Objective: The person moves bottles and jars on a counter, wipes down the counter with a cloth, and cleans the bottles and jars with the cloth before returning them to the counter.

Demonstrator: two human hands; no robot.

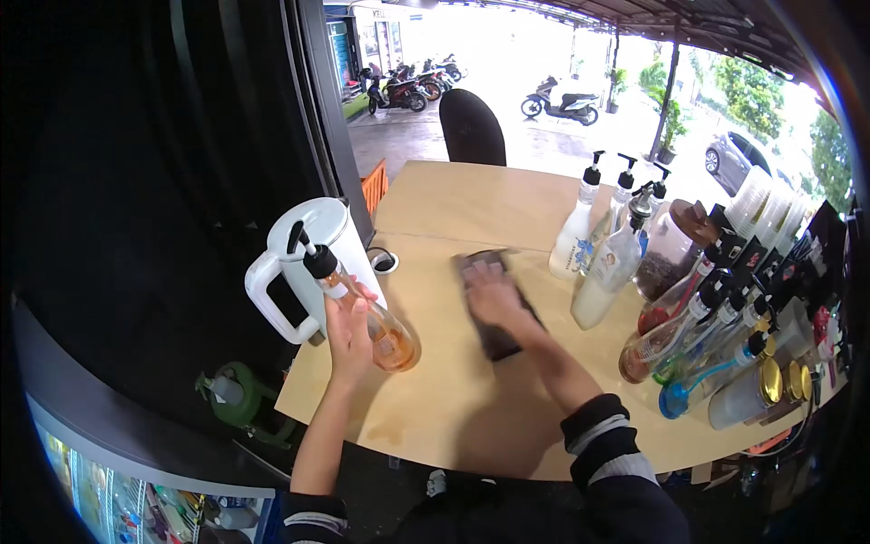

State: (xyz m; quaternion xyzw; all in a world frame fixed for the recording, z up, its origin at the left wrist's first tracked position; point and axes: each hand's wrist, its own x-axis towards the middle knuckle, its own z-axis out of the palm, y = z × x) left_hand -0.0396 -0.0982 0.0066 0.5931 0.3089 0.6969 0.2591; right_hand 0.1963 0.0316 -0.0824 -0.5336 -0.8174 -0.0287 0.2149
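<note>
My left hand [352, 331] is wrapped round a clear pump bottle [391, 337] with a black pump top and some amber liquid at its bottom. The bottle leans, its top toward the left, just in front of a white electric kettle [331, 227]. My right hand [494, 292] lies flat with fingers stretched out on a dark cloth [501, 343]. That cloth rests on the light wooden table [435, 408]; hand and cloth are slightly blurred. Part of the cloth is hidden under the hand and wrist.
Pump bottles with pale liquid [571, 238] stand at the table's right. Several syrup bottles [662, 337], gold-lidded jars [745, 399] and stacked plastic cups [766, 204] crowd the right edge. A black chair [471, 127] stands beyond the far edge. A green gas cylinder [237, 403] is at lower left.
</note>
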